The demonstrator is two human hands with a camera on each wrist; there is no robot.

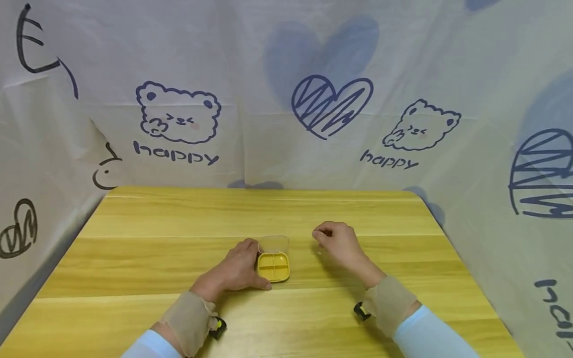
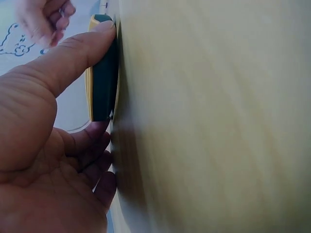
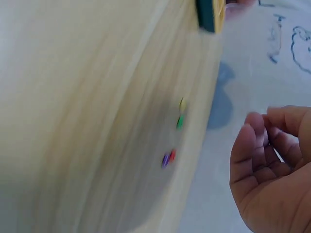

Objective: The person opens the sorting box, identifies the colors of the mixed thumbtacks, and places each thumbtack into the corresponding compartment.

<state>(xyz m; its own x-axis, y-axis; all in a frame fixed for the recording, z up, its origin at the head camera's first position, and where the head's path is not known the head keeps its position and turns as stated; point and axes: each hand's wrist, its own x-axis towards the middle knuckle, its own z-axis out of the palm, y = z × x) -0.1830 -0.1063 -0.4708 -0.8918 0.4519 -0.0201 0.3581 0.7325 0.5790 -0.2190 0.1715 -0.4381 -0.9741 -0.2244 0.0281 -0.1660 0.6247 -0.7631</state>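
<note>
A small yellow pill box with a clear lid raised at its back sits on the wooden table. Its four compartments show nothing inside. My left hand holds it from the left side, thumb at the front edge. In the left wrist view the thumb presses the dark green base. To the right of the box, my right hand hovers with fingers loosely bent. Nothing is visible between its fingertips. Beneath it lie several tiny coloured pills, yellow, green, red and purple.
The wood-grain table extends around both hands. Behind and beside it hangs a white cloth with drawn bears and hearts. Both wrists carry beige bands with small dark devices.
</note>
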